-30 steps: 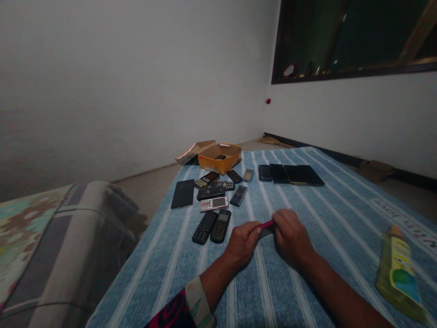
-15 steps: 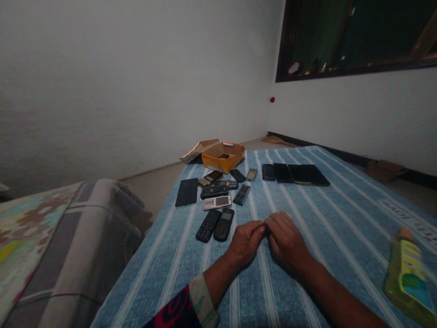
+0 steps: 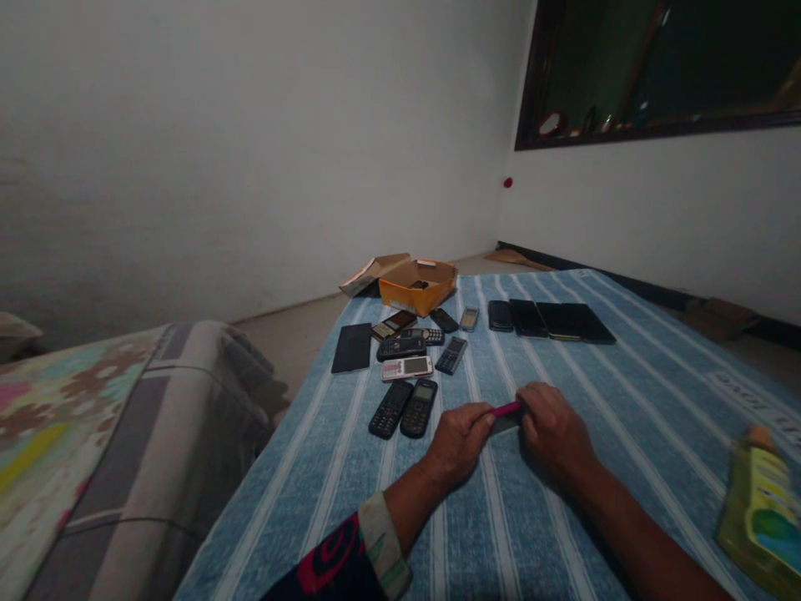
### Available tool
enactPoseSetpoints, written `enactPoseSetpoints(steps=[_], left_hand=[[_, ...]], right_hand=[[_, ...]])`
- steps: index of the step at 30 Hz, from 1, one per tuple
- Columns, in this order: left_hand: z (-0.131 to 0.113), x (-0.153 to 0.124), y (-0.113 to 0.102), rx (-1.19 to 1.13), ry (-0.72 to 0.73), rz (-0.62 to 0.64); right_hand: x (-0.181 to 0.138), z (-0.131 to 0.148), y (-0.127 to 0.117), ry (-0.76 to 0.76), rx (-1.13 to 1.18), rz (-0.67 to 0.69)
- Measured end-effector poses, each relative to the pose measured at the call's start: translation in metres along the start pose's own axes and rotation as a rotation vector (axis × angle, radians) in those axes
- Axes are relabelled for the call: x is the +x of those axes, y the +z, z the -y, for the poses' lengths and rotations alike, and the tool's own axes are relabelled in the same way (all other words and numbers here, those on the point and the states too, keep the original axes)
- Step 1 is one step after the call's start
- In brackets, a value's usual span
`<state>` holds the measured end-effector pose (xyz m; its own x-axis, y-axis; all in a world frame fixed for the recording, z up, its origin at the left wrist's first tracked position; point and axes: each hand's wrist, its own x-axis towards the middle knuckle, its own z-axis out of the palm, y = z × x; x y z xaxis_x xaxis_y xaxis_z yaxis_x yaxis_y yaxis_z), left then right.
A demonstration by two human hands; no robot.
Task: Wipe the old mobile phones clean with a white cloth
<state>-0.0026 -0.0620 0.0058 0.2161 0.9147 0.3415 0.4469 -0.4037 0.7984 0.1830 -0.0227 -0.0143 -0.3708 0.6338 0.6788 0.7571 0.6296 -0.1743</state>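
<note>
Between my left hand (image 3: 461, 438) and my right hand (image 3: 554, 426) is a slim pink-edged object (image 3: 506, 409), one end in each hand. Fingers of both hands are closed on it and cover its ends; its exact kind cannot be made out. A dark grey area shows just below the pink edge. Left of my left hand lie two black keypad phones (image 3: 418, 409), side by side and face up. Behind them rests a white and pink phone (image 3: 406, 368), with a small dark keypad phone (image 3: 451, 356) to its right.
An open orange box (image 3: 416, 296) stands at the far end of the blue striped cloth (image 3: 350, 501). Several dark phones and tablets (image 3: 563, 319) lie in a row at the back right. A yellow-green bottle (image 3: 760, 509) is at the right, a draped surface (image 3: 156, 434) at the left.
My hands have moved apart, the right one shifting rightward, and the pink edge now shows between them. The view has swung slightly left.
</note>
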Motion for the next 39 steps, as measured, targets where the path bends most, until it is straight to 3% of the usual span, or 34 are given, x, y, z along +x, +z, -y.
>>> enactPoseSetpoints(steps=[6, 10, 15, 20, 29, 39], left_hand=[[0.000, 0.000, -0.001, 0.018, 0.007, 0.006], [0.000, 0.000, -0.001, 0.034, -0.004, 0.021], [0.004, -0.001, 0.002, -0.019, 0.020, 0.017], [0.007, -0.001, 0.003, -0.043, 0.007, -0.007], [0.007, 0.000, 0.004, -0.044, 0.029, -0.003], [0.007, -0.001, 0.004, -0.001, 0.007, 0.008]], right_hand=[[0.003, -0.015, -0.007, 0.062, 0.018, -0.137], [0.008, -0.006, -0.014, 0.068, 0.211, -0.288], [0.010, 0.033, -0.016, 0.097, 0.541, -0.237], [0.011, 0.049, -0.013, 0.102, 0.659, -0.186], [0.008, 0.030, 0.000, -0.117, 0.284, -0.122], [0.003, 0.015, -0.005, -0.115, -0.030, -0.013]])
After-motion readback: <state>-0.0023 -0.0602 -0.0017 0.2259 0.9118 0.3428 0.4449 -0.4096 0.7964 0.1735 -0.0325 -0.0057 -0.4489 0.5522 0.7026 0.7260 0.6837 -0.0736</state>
